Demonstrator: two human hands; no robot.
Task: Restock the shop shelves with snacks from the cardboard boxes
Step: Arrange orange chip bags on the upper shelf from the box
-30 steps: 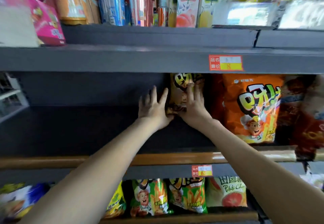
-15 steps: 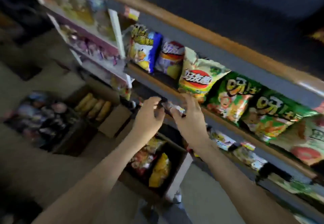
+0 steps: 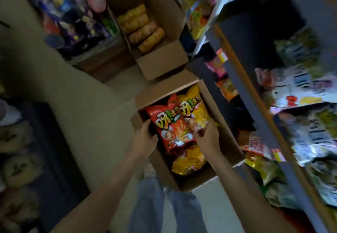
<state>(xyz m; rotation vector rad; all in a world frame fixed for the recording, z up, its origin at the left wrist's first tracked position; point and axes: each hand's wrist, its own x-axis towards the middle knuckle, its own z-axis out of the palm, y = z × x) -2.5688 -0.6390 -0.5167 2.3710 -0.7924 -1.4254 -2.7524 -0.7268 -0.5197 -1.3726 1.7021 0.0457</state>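
Glossy crinkled red bag (image 3: 171, 127) being gripped at 9 o'clock by left hand (image 3: 146, 136) | right hand (image 3: 207, 136) being curled at 3 o'clock, grip cannot be told | within rectangular cardboard box (image 3: 164, 89)

Of the left hand (image 3: 145, 136), the fingertips sink into the dark gap at 9 o'clock of the red bag (image 3: 170, 125); whether they grip it cannot be told; the right hand (image 3: 207, 135) blurs into the yellow bag (image 3: 197, 112), its hold unclear; a second yellow bag (image 3: 189, 163) lies half hidden under the red one; the shelves (image 3: 242, 87) at 3 o'clock are motion-blurred, their packets unreadable; the upper box (image 3: 162, 63) is cut off at 12 o'clock.
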